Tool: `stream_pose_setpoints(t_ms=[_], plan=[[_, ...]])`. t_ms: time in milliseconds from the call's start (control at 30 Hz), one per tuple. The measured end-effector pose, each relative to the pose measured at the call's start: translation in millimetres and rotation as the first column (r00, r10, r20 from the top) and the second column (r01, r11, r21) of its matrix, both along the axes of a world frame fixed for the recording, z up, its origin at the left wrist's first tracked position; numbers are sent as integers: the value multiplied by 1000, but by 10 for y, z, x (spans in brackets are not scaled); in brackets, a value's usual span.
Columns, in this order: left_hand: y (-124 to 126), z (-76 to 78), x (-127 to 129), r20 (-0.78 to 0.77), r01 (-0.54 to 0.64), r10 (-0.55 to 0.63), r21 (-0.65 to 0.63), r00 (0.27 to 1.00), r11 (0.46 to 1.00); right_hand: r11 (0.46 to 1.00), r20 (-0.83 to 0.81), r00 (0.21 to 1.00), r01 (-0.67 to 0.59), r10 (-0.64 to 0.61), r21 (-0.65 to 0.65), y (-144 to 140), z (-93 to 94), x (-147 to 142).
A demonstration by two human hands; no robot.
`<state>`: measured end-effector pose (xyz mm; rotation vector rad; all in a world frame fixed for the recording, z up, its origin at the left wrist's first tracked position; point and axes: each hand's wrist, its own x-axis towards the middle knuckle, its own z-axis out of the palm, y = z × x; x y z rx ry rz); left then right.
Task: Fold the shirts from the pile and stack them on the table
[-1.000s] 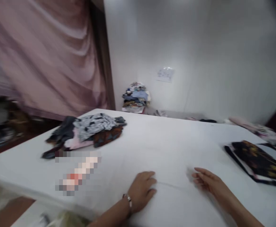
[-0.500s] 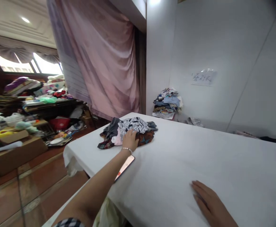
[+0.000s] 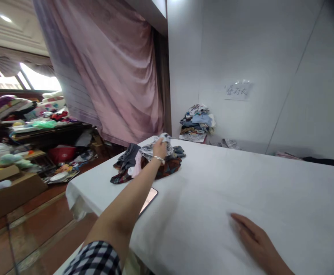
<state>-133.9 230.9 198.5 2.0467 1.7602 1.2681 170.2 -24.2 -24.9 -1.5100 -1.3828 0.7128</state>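
Note:
My left hand (image 3: 160, 148) reaches to the small clothes heap at the table's far left corner. Its fingers are closed on a black-and-white patterned garment (image 3: 146, 151), part of which is raised above the heap. Around that garment lie a dark grey piece (image 3: 129, 156), a pink piece (image 3: 137, 165), a plaid piece (image 3: 121, 177) and a brown-orange patterned piece (image 3: 169, 167). My right hand (image 3: 254, 238) hovers at or just over the white tabletop near the front, fingers extended and holding nothing. A phone (image 3: 149, 199) lies partly behind my left forearm.
The white-covered table (image 3: 227, 179) spreads out to the right. Behind it, a tall stack of clothes (image 3: 197, 120) stands by the wall, below a paper sign (image 3: 237, 91). A pink curtain (image 3: 121, 76) hangs at the back left. Cardboard boxes (image 3: 15, 194) and clutter fill the left floor.
My left hand has closed on the patterned garment and lifted part of it, moving farther from me. My right hand stays low at the front. The view has turned slightly right.

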Motion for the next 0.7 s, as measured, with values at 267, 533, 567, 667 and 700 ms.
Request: stream_pose_setpoints(t_ms=[267, 533, 567, 667, 700], plan=[[-1822, -1003, 1489, -191, 959, -959, -150, 210, 239, 993, -823, 555, 77, -118, -90, -7, 491, 223], [-1974, -1363, 1254, -343, 791, -794, -190, 502, 582, 962, -786, 569, 245, -244, -122, 0, 531, 459], [-1867, -1374, 1209, -417, 699, -711, -214, 566, 682, 960, -778, 579, 258, -245, -111, 1, 535, 459], [-1591, -1418, 1131, -546, 463, -550, -304, 631, 833, 940, -733, 624, 337, -269, -59, -7, 557, 485], [-1526, -1429, 1123, -558, 421, -534, -329, 636, 845, 922, -708, 641, 385, -296, -38, -15, 566, 512]])
